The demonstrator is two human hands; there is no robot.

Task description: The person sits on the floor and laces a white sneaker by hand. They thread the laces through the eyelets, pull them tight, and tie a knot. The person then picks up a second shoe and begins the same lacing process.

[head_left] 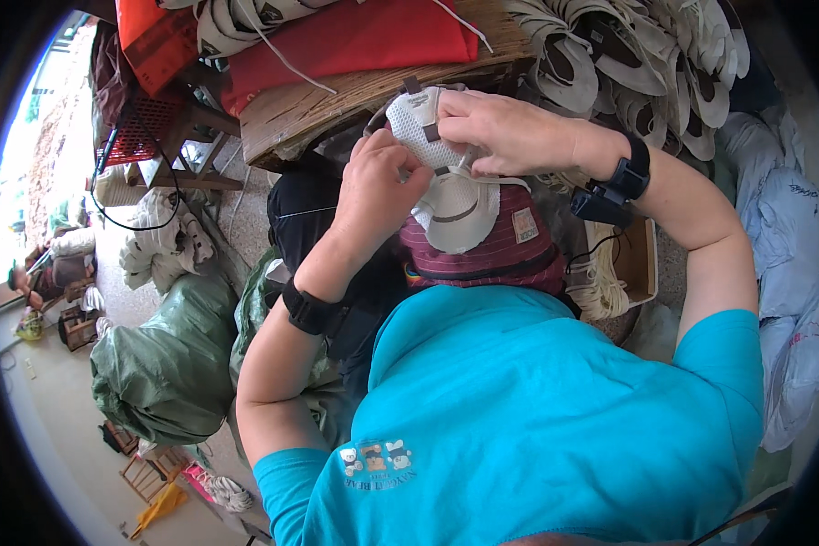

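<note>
Left hand (382, 177) curls closed on the upper (460, 227), which sits between both hands' fingers; right hand (496, 136) bends in close, its hold hidden, can't tell. Lace (505, 181) trails beside those fingertips: an uneven tug could snag it.

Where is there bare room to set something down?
A narrow strip of wooden bench between the red cloth and the front edge; also pale floor left of the green sack. Crowded: upper right, heaped with pale shoe pieces; and around the left hand and right hand on a white shoe upper.
</note>
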